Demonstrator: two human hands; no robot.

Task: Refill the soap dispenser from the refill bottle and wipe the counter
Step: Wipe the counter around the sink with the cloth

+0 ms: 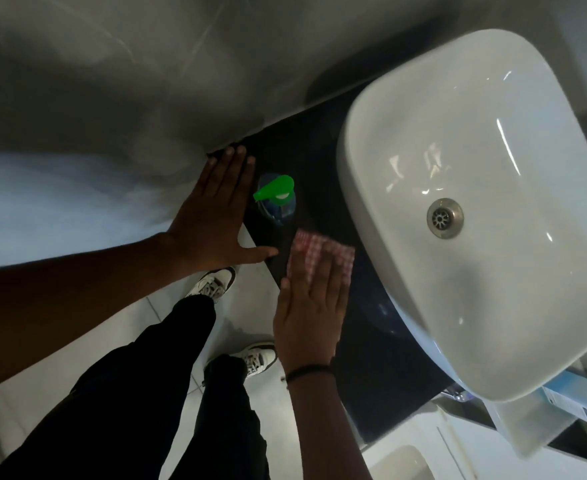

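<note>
Both forearms bare, no sleeves in view. Thin black band (307, 370) round the right wrist, at abt 5 o'clock from centre. Trousers (167, 403) black, loose, long, bunching at the ankles. Trainers (214, 284) white w/ dark panels & white laces, one at 6 o'clock, 2nd just below it.

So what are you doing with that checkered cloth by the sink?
A person is wiping the dark counter. The right hand lies flat on a pink checked cloth, pressing it onto the counter beside the white sink. The left hand rests flat at the counter's edge, next to the soap dispenser with its green pump on top. No refill bottle can be made out.
</note>
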